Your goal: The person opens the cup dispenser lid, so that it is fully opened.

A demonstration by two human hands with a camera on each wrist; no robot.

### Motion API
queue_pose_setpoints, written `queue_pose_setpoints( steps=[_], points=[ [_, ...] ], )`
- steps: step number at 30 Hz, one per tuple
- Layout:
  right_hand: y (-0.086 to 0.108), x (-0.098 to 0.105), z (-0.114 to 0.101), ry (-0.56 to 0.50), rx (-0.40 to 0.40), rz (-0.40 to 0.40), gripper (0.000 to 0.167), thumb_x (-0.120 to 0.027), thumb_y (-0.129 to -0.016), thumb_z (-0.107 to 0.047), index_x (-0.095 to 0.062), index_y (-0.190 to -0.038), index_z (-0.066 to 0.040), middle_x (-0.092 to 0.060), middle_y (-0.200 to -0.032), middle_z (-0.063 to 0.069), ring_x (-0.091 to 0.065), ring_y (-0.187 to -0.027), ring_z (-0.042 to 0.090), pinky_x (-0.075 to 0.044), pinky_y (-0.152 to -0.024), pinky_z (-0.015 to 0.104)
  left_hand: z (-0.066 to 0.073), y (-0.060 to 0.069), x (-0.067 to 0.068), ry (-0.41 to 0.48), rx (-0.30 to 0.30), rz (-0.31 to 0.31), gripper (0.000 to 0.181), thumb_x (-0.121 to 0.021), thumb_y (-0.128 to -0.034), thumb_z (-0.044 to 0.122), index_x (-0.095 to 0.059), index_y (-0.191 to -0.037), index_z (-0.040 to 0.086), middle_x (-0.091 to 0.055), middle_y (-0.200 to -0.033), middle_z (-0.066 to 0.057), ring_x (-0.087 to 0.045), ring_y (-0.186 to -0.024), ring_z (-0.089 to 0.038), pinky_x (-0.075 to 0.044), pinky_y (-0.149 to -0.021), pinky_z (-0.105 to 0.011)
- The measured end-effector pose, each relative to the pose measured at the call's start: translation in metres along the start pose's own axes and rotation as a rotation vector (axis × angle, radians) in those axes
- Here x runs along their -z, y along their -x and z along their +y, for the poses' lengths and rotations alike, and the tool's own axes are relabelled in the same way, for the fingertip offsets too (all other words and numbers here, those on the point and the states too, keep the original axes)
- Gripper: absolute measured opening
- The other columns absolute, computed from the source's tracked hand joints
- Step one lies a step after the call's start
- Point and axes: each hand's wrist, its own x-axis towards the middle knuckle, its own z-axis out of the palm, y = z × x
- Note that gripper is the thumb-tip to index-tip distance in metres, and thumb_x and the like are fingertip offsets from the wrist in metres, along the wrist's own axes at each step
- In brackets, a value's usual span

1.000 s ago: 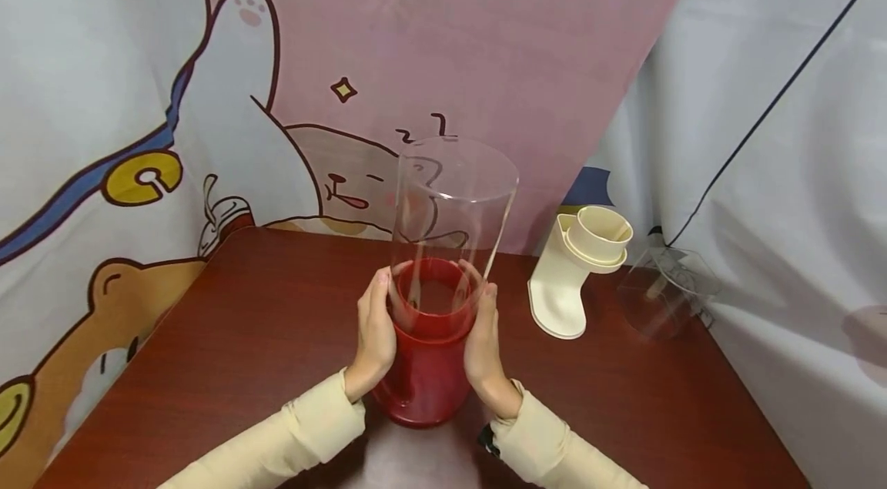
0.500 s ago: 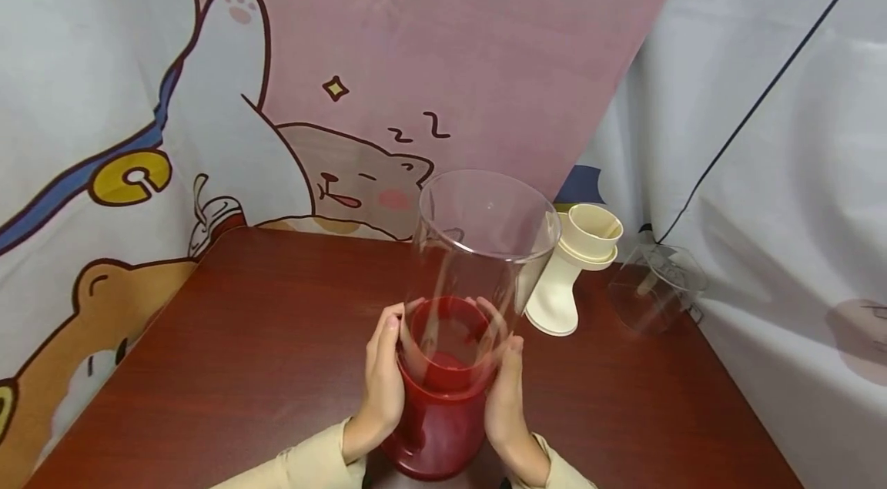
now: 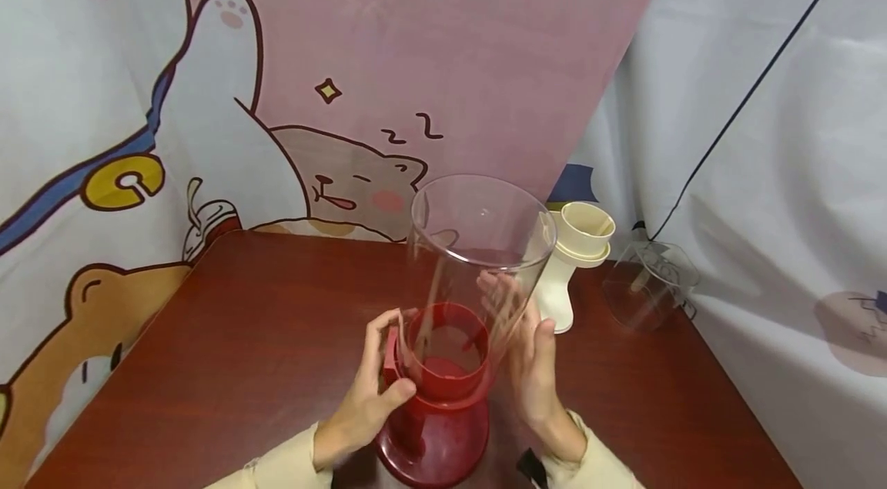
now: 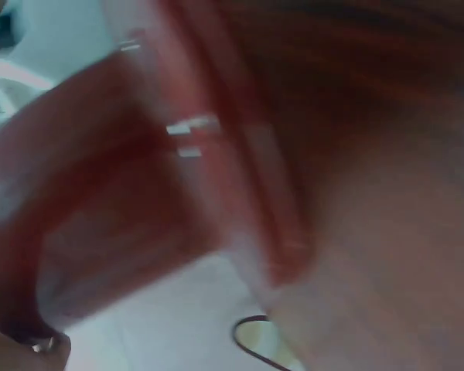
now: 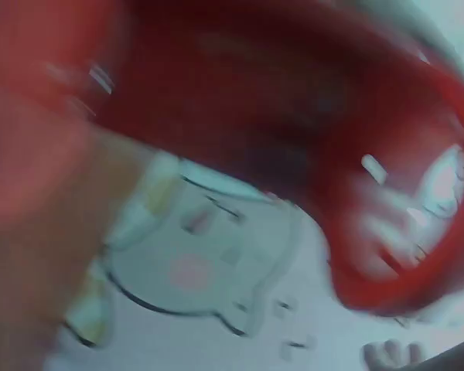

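A clear cylinder [image 3: 478, 246] rises from a red base [image 3: 433, 447], tilted a little to the right in the head view. My left hand [image 3: 363, 404] grips the red collar at its left, thumb across the front, beside a small red block. Along the right side, my right hand [image 3: 537, 373] has its fingers extended and spread; some show through the clear wall, and whether they touch it I cannot tell. Blurred red surfaces [image 4: 124, 185] fill much of the left wrist view. In the right wrist view a red part [image 5: 240, 93] with a round rim appears, also blurred.
A cream curved stand with a ring-shaped top [image 3: 585, 235] stands on the brown table [image 3: 277, 319], behind my right hand. Farther right is a clear container [image 3: 651, 285] near the table edge. Printed cloth [image 3: 485, 50] hangs behind, with a dark cable at right.
The cylinder and red base have come nearer to me and turned, bringing the red block into view at left. My left thumb has moved across the front; my right fingers have spread.
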Motion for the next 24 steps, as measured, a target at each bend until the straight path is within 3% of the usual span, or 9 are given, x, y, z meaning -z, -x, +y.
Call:
queue_pose_setpoints(
  steps=[4, 9, 14, 16, 20, 24],
  points=[
    [-0.04, -0.001, -0.019, -0.041, 0.186, -0.069, 0.082, -0.03, -0.098, -0.069, -0.028, -0.152, -0.008, -0.045, -0.152, 0.013, -0.039, -0.145, 0.028, -0.029, -0.12, 0.038, -0.007, 0.005, 0.007, -0.095, 0.022, -0.074, 0.103, -0.081, -0.0801, 0.044, -0.014, -0.154, 0.018, -0.033, -0.154, -0.005, -0.045, -0.135, -0.016, -0.037, -0.111, -0.024],
    [-0.056, -0.009, -0.025, -0.136, 0.213, -0.124, 0.088, -0.052, -0.087, -0.074, -0.032, -0.153, -0.019, -0.045, -0.154, 0.009, -0.047, -0.14, 0.028, -0.036, -0.116, 0.044, -0.008, 0.004, 0.003, -0.204, 0.04, -0.1, 0.123, -0.094, -0.065, 0.033, -0.011, -0.154, 0.021, -0.028, -0.16, 0.001, -0.041, -0.139, -0.017, -0.035, -0.114, -0.025],
    [-0.051, -0.012, -0.023, -0.071, 0.262, -0.092, 0.088, -0.058, -0.086, -0.071, -0.033, -0.153, -0.02, -0.054, -0.147, 0.007, -0.059, -0.129, 0.025, -0.046, -0.107, 0.041, -0.012, -0.001, 0.004, -0.179, 0.019, -0.128, 0.123, -0.095, -0.0629, 0.034, -0.013, -0.153, 0.019, -0.032, -0.155, -0.002, -0.048, -0.135, -0.023, -0.044, -0.109, -0.028],
    [-0.051, -0.016, -0.024, -0.046, 0.305, -0.084, 0.089, -0.06, -0.085, -0.07, -0.033, -0.152, -0.019, -0.055, -0.145, 0.008, -0.06, -0.128, 0.025, -0.048, -0.107, 0.039, -0.014, -0.003, 0.004, -0.132, 0.004, -0.144, 0.123, -0.095, -0.0634, 0.028, -0.012, -0.154, 0.017, -0.031, -0.155, -0.005, -0.047, -0.136, -0.028, -0.043, -0.11, -0.029],
    [-0.052, -0.02, -0.025, -0.018, 0.368, -0.095, 0.095, -0.064, -0.083, -0.068, -0.03, -0.153, -0.012, -0.055, -0.144, 0.013, -0.06, -0.128, 0.027, -0.048, -0.107, 0.04, -0.015, -0.005, 0.005, -0.123, -0.002, -0.155, 0.121, -0.095, -0.0644, 0.019, -0.012, -0.153, 0.017, -0.032, -0.154, -0.006, -0.043, -0.139, -0.031, -0.038, -0.113, -0.026],
    [-0.056, -0.02, -0.029, 0.025, 0.319, -0.109, 0.097, -0.065, -0.083, -0.067, -0.03, -0.152, -0.01, -0.056, -0.141, 0.012, -0.06, -0.127, 0.026, -0.048, -0.107, 0.039, -0.015, -0.005, 0.004, -0.134, -0.019, -0.164, 0.119, -0.093, -0.0656, 0.016, -0.012, -0.152, 0.016, -0.032, -0.155, -0.006, -0.041, -0.141, -0.029, -0.036, -0.115, -0.024]
  ],
)
